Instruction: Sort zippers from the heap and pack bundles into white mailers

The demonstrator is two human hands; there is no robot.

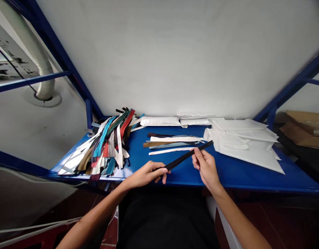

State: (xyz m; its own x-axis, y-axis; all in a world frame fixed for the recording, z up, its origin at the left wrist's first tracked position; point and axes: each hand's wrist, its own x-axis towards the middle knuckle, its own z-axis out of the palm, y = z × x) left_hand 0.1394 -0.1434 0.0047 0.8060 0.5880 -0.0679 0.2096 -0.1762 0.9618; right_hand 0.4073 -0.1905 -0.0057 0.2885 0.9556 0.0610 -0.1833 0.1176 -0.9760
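Observation:
A black zipper is stretched slantwise between my two hands above the front of the blue table. My left hand pinches its lower left end between thumb and fingers. Nearer its upper right end, my right hand grips it the same way, and the tip sticks out beyond the fingers. Behind the zipper, several zippers lie side by side on the table: a white zipper, a brown one, a light blue one and a white one in front.
A big heap of mixed-colour zippers covers the table's left side. White plastic bags are piled on the right. Wrapped white packs line the back wall. Blue frame bars slope up at both sides. A cardboard box stands far right.

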